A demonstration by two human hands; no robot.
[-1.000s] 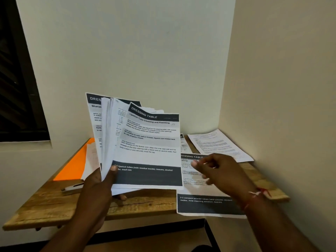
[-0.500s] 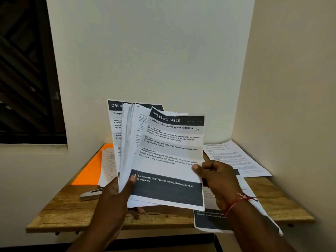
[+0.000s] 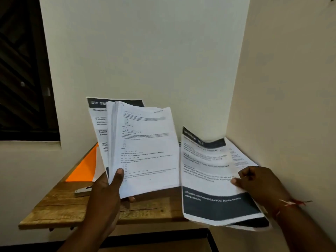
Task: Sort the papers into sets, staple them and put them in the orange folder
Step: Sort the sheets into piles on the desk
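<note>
Head camera: on the far left is a dark window (image 3: 21, 70). Next comes a wooden table (image 3: 60, 206) in the corner of the room. The orange folder (image 3: 83, 168) lies flat at the table's back left, with a white sheet (image 3: 99, 166) on top of part of it. A metal stapler (image 3: 82, 191) lies in front of the folder, and the left wrist hides one end of it.

The left hand (image 3: 105, 195) reaches up and holds a thick stack of papers (image 3: 145, 151) at its bottom corner. The thumb (image 3: 119, 174) presses on the front and the fingers are curled behind. The stack stands up, fanned out a little, and hides the middle of the table.

The right hand (image 3: 258, 182) pinches the right edge of one sheet with dark bands (image 3: 209, 171). This sheet is blurry and bent, and it is held low over the table's right side. It covers part of more papers (image 3: 240, 157) lying flat there. A red thread (image 3: 291, 203) is tied around the right wrist.
</note>
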